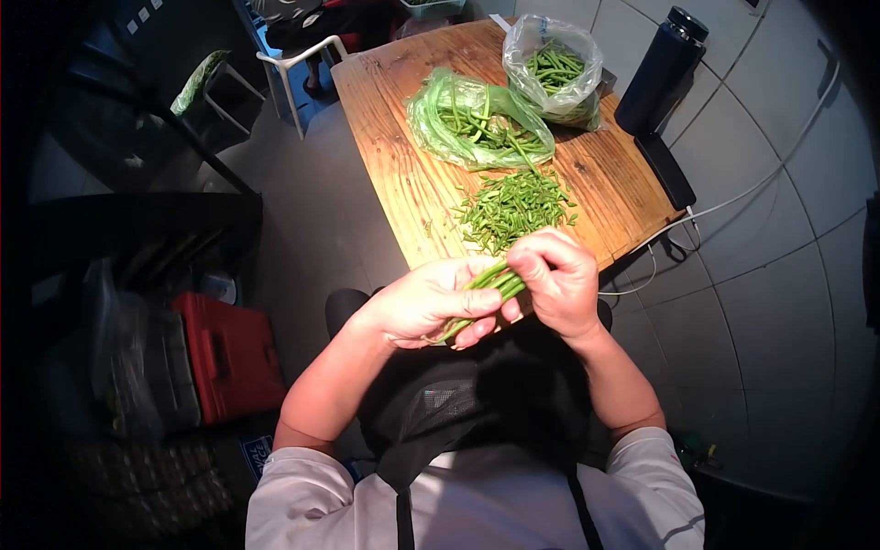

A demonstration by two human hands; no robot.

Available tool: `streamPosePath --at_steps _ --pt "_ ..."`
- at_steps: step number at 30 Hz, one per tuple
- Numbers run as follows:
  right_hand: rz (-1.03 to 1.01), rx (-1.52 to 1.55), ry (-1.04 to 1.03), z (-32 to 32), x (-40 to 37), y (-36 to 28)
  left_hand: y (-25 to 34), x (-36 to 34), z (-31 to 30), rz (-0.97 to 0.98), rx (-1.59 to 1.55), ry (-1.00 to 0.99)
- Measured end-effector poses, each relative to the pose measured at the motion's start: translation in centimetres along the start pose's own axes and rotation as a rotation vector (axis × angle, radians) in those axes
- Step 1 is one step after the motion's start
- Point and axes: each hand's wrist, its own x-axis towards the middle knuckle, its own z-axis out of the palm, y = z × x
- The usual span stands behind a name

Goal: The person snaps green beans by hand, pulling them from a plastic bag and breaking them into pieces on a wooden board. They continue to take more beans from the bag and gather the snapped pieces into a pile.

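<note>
A small bunch of green beans [500, 280] lies across my left hand [431, 298], whose fingers and thumb are closed round it. My right hand [559, 275] pinches the far ends of the same beans between thumb and curled fingers. Just beyond my hands, a heap of short cut bean pieces [513, 209] is spread on the wooden table [385, 110]. Behind the heap sits an open green plastic bag [431, 124] with long beans in it. A clear plastic bag [518, 46] of more green beans stands at the back right.
A dark blue bottle [655, 78] and a black power bank or phone [666, 170] with a white cable [733, 194] stand along the right edge by the tiled wall. White-framed chairs [298, 60] and a red box [234, 357] are to the left.
</note>
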Motion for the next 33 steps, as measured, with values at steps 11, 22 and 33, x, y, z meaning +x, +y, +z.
streamPosePath --at_steps 11,22,33 --pt "0.37 0.274 0.512 3.6 -0.1 2.9 -9.8 5.7 1.1 0.676 0.418 0.512" --pt "0.368 0.414 0.358 6.2 -3.3 2.2 -5.6 6.0 0.7 0.726 0.072 0.694" --pt "0.306 0.223 0.248 2.4 -1.5 1.8 -3.4 2.3 -1.4 0.375 -0.115 0.476"
